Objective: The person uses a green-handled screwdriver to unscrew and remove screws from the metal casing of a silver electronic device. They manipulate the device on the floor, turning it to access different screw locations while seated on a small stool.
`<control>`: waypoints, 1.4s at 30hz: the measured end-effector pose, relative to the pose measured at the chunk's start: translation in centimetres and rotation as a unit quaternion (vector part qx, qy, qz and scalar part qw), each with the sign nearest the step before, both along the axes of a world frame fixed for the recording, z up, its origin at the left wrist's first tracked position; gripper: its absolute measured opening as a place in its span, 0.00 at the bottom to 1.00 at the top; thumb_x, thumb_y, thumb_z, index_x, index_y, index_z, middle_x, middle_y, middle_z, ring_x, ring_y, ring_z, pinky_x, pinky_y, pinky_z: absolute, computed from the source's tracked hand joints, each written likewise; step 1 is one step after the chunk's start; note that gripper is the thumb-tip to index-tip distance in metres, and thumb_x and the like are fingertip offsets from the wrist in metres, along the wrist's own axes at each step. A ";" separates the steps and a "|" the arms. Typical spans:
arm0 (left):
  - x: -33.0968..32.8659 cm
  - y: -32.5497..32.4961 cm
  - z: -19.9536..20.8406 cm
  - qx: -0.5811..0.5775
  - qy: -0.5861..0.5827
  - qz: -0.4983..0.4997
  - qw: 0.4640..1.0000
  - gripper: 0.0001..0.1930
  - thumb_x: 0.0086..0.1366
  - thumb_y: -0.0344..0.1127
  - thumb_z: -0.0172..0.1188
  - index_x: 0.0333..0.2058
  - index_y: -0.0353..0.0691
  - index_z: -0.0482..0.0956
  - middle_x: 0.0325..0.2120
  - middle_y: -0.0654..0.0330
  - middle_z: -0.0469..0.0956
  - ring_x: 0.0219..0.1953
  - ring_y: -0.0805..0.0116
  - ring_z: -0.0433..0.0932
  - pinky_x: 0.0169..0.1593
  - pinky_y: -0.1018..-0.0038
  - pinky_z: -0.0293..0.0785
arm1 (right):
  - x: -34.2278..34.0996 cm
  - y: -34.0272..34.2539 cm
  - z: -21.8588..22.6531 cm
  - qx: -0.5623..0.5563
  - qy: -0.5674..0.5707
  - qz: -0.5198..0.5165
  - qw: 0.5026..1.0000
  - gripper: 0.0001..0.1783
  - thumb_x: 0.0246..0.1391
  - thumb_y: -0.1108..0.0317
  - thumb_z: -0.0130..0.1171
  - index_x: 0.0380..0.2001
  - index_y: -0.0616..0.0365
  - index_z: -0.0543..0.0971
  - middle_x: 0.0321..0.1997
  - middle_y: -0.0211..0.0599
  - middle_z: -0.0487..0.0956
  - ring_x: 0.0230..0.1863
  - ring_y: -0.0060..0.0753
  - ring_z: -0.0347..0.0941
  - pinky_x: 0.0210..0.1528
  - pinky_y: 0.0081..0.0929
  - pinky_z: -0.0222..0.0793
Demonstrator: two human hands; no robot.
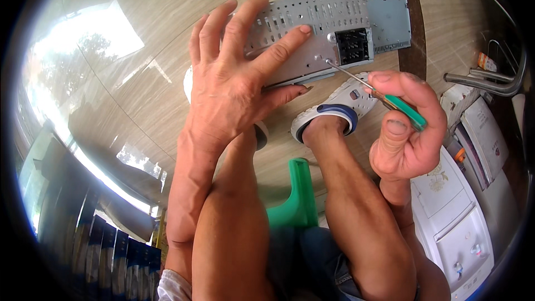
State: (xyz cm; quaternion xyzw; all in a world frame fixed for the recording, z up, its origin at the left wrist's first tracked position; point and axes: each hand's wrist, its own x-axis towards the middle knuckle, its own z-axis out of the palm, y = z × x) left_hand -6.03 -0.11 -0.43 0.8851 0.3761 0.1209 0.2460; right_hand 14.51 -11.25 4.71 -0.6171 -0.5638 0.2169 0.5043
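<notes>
A silver metal car stereo [312,17] with rows of slots sits ahead of me, a black connector block [353,45] set in its right end. My left hand [234,72] is spread over its left part, index finger on the perforated face and thumb at the near edge, gripping it. In my right hand [409,128] is a screwdriver [405,111] with a green handle, pinched between thumb and fingers. Its thin shaft points up and left, and the tip meets the stereo's face at a small screw spot below the connector block.
A bluish metal plate [390,22] lies just right of the stereo, over a dark floor strip [411,64]. Between my legs is a green plastic stool [298,200]. A white appliance [457,228] and metal tubing [490,81] stand to the right. Dark blue boxes [111,251] line the lower left.
</notes>
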 end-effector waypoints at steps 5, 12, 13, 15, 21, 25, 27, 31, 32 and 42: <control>0.2 0.0 -0.1 0.002 -0.005 0.000 1.000 0.40 0.46 0.56 0.78 0.62 0.69 0.82 0.69 0.52 0.64 0.67 0.39 0.63 0.68 0.46 0.64 | 0.2 -0.1 0.2 -0.015 -0.011 0.009 1.000 0.22 0.67 0.65 0.66 0.56 0.70 0.77 0.45 0.47 0.86 0.46 0.41 0.83 0.51 0.33 0.79; 0.2 0.1 0.0 0.004 -0.012 0.000 1.000 0.39 0.46 0.56 0.78 0.62 0.68 0.82 0.69 0.52 0.64 0.67 0.39 0.63 0.68 0.46 0.64 | 0.3 0.0 0.4 -0.010 -0.020 0.017 1.000 0.21 0.66 0.67 0.67 0.55 0.70 0.77 0.45 0.48 0.85 0.46 0.42 0.83 0.50 0.33 0.80; 0.2 0.1 -0.1 0.004 -0.010 0.000 1.000 0.39 0.46 0.56 0.78 0.62 0.68 0.82 0.69 0.52 0.64 0.67 0.39 0.63 0.68 0.46 0.64 | 0.3 0.0 0.2 -0.010 -0.020 0.017 1.000 0.21 0.66 0.67 0.67 0.55 0.70 0.77 0.45 0.48 0.85 0.46 0.42 0.83 0.50 0.33 0.80; 0.1 0.1 -0.2 -0.001 -0.013 0.000 1.000 0.39 0.47 0.56 0.78 0.62 0.68 0.82 0.69 0.52 0.64 0.67 0.39 0.63 0.68 0.46 0.64 | 0.3 0.0 0.0 -0.008 -0.019 0.019 1.000 0.20 0.65 0.68 0.67 0.55 0.70 0.77 0.45 0.48 0.85 0.46 0.42 0.83 0.50 0.33 0.80; 0.2 0.0 0.0 0.002 -0.006 0.001 1.000 0.38 0.47 0.57 0.78 0.62 0.68 0.82 0.69 0.52 0.65 0.67 0.39 0.64 0.68 0.46 0.64 | 0.3 0.1 0.0 -0.009 -0.021 0.022 1.000 0.20 0.65 0.70 0.67 0.54 0.70 0.77 0.45 0.48 0.85 0.46 0.43 0.83 0.50 0.34 0.80; 0.1 0.0 0.0 0.003 -0.004 0.002 1.000 0.38 0.48 0.57 0.77 0.62 0.69 0.82 0.69 0.53 0.64 0.67 0.39 0.64 0.68 0.46 0.64 | 0.4 0.2 0.2 -0.016 -0.036 0.029 0.999 0.19 0.65 0.71 0.67 0.54 0.71 0.77 0.45 0.48 0.85 0.46 0.43 0.84 0.50 0.34 0.80; 0.2 0.0 0.0 0.002 -0.006 0.002 1.000 0.38 0.47 0.56 0.78 0.61 0.69 0.82 0.69 0.53 0.64 0.67 0.40 0.64 0.68 0.46 0.64 | 0.5 0.2 0.2 -0.025 -0.049 0.032 0.998 0.19 0.65 0.72 0.67 0.54 0.71 0.77 0.45 0.48 0.86 0.46 0.43 0.84 0.50 0.33 0.81; 0.1 0.1 0.2 -0.001 -0.008 0.006 1.000 0.39 0.46 0.56 0.78 0.61 0.68 0.82 0.69 0.54 0.64 0.66 0.41 0.64 0.68 0.47 0.64 | 0.3 0.3 0.2 -0.028 -0.051 0.033 0.998 0.19 0.65 0.73 0.67 0.54 0.71 0.77 0.45 0.48 0.85 0.45 0.43 0.83 0.50 0.32 0.81; -0.1 0.2 0.5 0.001 -0.006 0.007 1.000 0.39 0.46 0.56 0.78 0.61 0.68 0.83 0.69 0.54 0.64 0.66 0.41 0.64 0.68 0.47 0.65 | 0.2 0.4 0.2 -0.027 -0.047 0.034 0.998 0.19 0.65 0.73 0.67 0.54 0.71 0.77 0.45 0.48 0.85 0.45 0.43 0.83 0.50 0.32 0.81; 0.2 0.0 -0.1 0.002 -0.013 0.007 1.000 0.39 0.45 0.55 0.79 0.61 0.68 0.83 0.69 0.54 0.64 0.66 0.41 0.64 0.67 0.47 0.66 | 0.5 0.1 0.2 -0.031 -0.062 0.029 0.997 0.18 0.65 0.73 0.66 0.54 0.71 0.77 0.45 0.48 0.86 0.45 0.43 0.84 0.49 0.34 0.81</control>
